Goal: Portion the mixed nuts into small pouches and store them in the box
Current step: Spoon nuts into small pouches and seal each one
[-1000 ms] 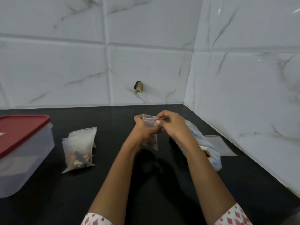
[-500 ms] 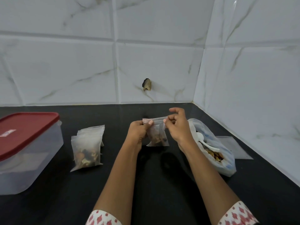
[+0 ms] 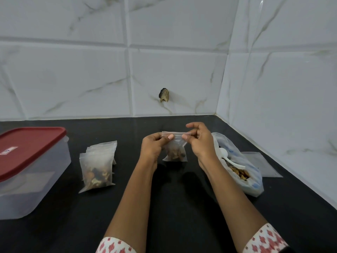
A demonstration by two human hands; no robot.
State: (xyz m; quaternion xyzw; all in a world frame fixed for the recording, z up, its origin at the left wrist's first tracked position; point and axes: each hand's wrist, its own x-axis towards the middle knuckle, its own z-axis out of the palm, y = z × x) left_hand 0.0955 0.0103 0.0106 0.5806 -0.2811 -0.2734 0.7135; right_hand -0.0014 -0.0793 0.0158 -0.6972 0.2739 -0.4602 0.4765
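- Left hand (image 3: 152, 147) pinches the top left corner of a small clear pouch (image 3: 175, 152), thumb in front and fingers curled behind.
- Right hand (image 3: 198, 143) pinches the top right end of the same pouch at the zip strip (image 3: 174, 133). Forefinger is raised, the other fingers are curled.
- The pouch hangs upright between the two hands above the bench (image 3: 173, 201), with nuts settled in its lower half. Can't tell if its bottom edge touches the bench.
- Key relation: the zip strip runs left to right, stretched flat from one hand to the other, so a seal would run along that line. Can't tell whether the strip is pressed closed yet.
- Judged step: sealing this portion. Storing it is not yet done.
- Filled pouches (image 3: 97, 168) lie in a small pile on the bench, left of the hands and apart from them.
- The box (image 3: 36, 181) sits further left, well apart from the held pouch, with its red lid (image 3: 29, 148) on. The left hand is the nearer one to the pile and the box.
- The lid probably has to come off before anything goes in.
- A big bag of nuts (image 3: 254, 185) lies open just right of the right wrist, with a white spoon (image 3: 232, 161) in it.
- An empty pouch (image 3: 260, 165) lies flat beyond the bag, near the tiled wall (image 3: 273, 88).
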